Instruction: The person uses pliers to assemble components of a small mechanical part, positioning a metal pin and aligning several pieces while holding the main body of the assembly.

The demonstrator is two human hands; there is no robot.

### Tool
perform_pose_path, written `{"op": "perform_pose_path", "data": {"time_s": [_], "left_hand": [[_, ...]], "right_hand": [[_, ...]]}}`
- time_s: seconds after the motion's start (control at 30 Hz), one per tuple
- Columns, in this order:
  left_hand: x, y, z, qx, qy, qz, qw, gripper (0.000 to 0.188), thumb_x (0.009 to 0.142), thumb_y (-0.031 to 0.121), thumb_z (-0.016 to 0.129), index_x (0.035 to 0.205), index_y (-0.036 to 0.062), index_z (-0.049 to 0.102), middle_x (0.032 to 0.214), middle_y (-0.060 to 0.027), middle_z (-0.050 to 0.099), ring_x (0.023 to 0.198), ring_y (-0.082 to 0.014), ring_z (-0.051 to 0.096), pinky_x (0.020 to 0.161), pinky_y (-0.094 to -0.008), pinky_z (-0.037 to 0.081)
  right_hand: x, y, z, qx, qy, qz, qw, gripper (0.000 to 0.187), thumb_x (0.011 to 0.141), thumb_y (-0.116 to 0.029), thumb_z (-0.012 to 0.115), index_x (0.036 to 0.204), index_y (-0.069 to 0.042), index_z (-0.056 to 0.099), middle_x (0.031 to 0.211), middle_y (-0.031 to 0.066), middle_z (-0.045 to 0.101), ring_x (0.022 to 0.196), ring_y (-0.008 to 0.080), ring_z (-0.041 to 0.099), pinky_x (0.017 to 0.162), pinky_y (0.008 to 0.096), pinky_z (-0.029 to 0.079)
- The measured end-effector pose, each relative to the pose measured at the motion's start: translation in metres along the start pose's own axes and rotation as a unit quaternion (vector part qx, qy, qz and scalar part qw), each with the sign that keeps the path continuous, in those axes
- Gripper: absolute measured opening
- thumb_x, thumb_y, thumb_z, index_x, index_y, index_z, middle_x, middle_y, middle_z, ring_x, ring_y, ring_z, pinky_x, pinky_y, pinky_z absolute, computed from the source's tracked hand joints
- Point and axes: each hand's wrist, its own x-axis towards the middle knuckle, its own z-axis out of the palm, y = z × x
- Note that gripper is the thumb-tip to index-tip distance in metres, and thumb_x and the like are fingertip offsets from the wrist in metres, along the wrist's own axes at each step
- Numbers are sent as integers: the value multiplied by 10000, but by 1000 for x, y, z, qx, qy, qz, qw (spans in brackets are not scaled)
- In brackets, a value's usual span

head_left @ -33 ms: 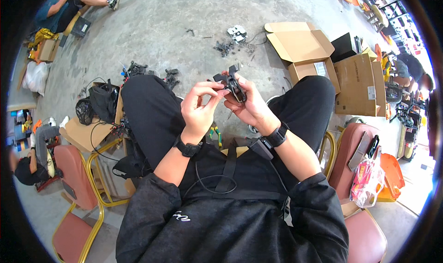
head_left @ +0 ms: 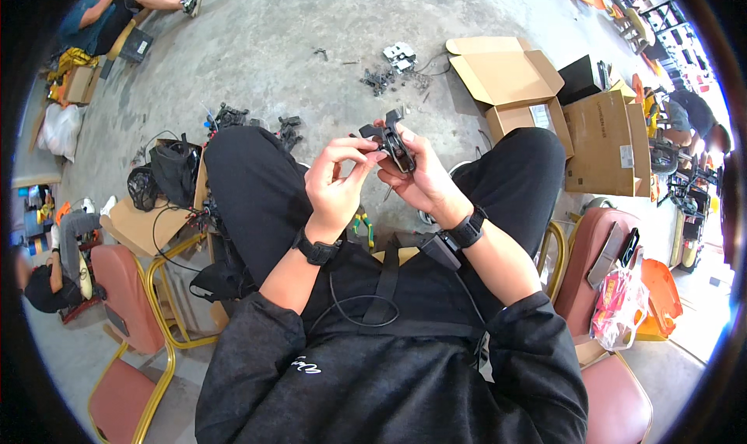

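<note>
Above the floor between my knees, my right hand [head_left: 424,175] grips a small black mechanical part [head_left: 398,150] with a curved, shiny ring-like edge and a hint of red at its top. The exact kind of part does not show. My left hand [head_left: 336,178] has thumb and fingertips pinched together against the part's left side. Whatever sits between those fingertips is too small to make out. A thin pointed piece sticks out below the right hand's fingers. Lower down, near my lap, are pliers [head_left: 362,221] with green and yellow handles.
Ahead on the concrete lie a white-and-grey part [head_left: 400,57] and dark small pieces [head_left: 378,80]. An open cardboard box [head_left: 498,74] and a taller carton [head_left: 603,144] stand right. Pink chairs [head_left: 128,296] flank me. A black bag [head_left: 173,168] sits left. Other people work around.
</note>
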Motion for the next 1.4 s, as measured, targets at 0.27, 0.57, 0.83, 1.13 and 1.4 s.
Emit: {"op": "perform_pose_path", "data": {"time_s": [0.27,0.57,0.83,1.13,1.4], "left_hand": [[0,-2,2,15,21,16,1000,245,738,-162,653,858,-8,505,963,-182,616,910,-211,620,796,-306,532],[2,4,3,0,19,0,1000,229,746,-159,644,843,4,515,984,-159,617,925,-193,612,820,-293,501],[4,10,7,-71,39,-73,994,199,771,-141,624,849,7,517,988,-149,622,925,-177,605,829,-286,488],[1,3,4,-151,48,-161,974,182,784,-110,640,863,17,535,976,-135,636,906,-140,597,826,-258,462],[0,5,8,-159,50,-161,973,189,777,-95,660,846,32,538,974,-127,641,865,-113,594,756,-221,468]], "right_hand": [[2,2,-4,3,-5,-1,1000,345,895,-285,489,1175,-84,510,828,-22,531,540,58,338,482,206,286],[1,-1,-4,28,-4,-15,999,358,897,-291,487,1173,-64,503,862,-5,558,513,62,317,474,212,282],[1,-1,-2,2,10,-37,999,368,882,-293,509,1161,-55,491,858,15,553,502,65,329,472,219,286],[2,3,0,6,61,-25,998,341,878,-294,515,1143,-80,498,829,1,528,512,66,326,470,216,287],[1,3,2,-29,103,4,994,342,866,-378,503,1119,-152,546,920,-28,580,728,58,493,572,209,371]]}}
